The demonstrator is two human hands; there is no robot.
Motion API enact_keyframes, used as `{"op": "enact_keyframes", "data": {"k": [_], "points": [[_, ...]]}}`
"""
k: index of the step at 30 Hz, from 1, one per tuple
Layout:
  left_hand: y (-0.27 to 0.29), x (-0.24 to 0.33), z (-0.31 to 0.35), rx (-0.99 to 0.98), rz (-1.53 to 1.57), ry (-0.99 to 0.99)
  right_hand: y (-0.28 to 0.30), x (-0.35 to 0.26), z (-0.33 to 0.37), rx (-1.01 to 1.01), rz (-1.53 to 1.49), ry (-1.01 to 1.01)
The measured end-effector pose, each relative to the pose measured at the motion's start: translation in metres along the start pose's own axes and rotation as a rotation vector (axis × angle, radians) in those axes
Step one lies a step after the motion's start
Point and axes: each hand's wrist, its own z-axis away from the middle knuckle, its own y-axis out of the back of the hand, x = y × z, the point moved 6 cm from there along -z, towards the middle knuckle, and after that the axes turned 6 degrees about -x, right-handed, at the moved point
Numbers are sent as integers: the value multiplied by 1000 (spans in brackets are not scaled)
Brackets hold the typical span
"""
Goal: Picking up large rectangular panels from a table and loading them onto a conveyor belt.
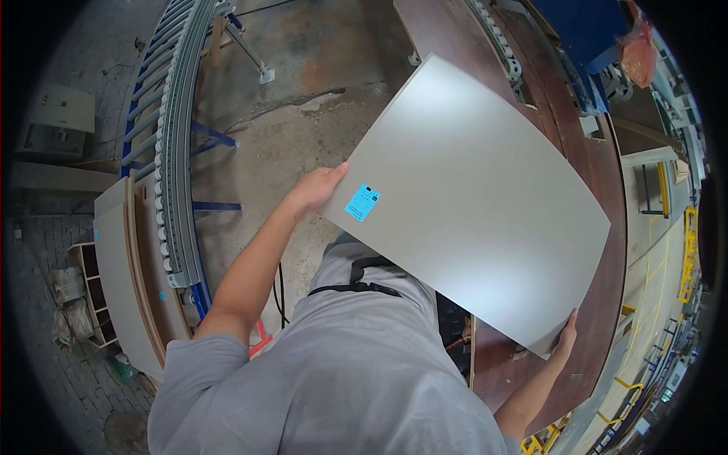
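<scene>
A large flat light-grey panel (462,182) with a glossy face spans the space in front of me, tilted across the view. Near its left corner sits a blue label (363,203). My left hand (318,188) grips that left edge, thumb on top and the other fingers mostly hidden underneath. At the near right corner, my right hand (566,337) is closed on the panel's edge, its fingers partly out of sight. The panel's right part lies over a dark reddish-brown worktable (607,250); whether it touches the top I cannot tell.
A roller conveyor (163,98) on blue legs runs along the left. More panels (121,265) stand at the lower left, beside a grey metal box (64,114). A blue machine (565,38) rises beyond the worktable. Yellow railings (688,254) show at the far right.
</scene>
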Motion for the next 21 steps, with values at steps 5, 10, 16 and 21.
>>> {"op": "enact_keyframes", "data": {"k": [5, 10, 16, 21], "points": [[-3, -5, -9, -43, 65, -61, -1, 3, 5, 24, -1, -24], [-2, -5, -11, -53, 28, -12, 0, 1, 7, 46, 44, -19], [-1, -7, -12, -26, -1, -48, 1, 3, 4, 27, 38, -16], [-1, -2, -7, 10, -29, -69, -1, 1, 7, 31, 41, -9]]}}
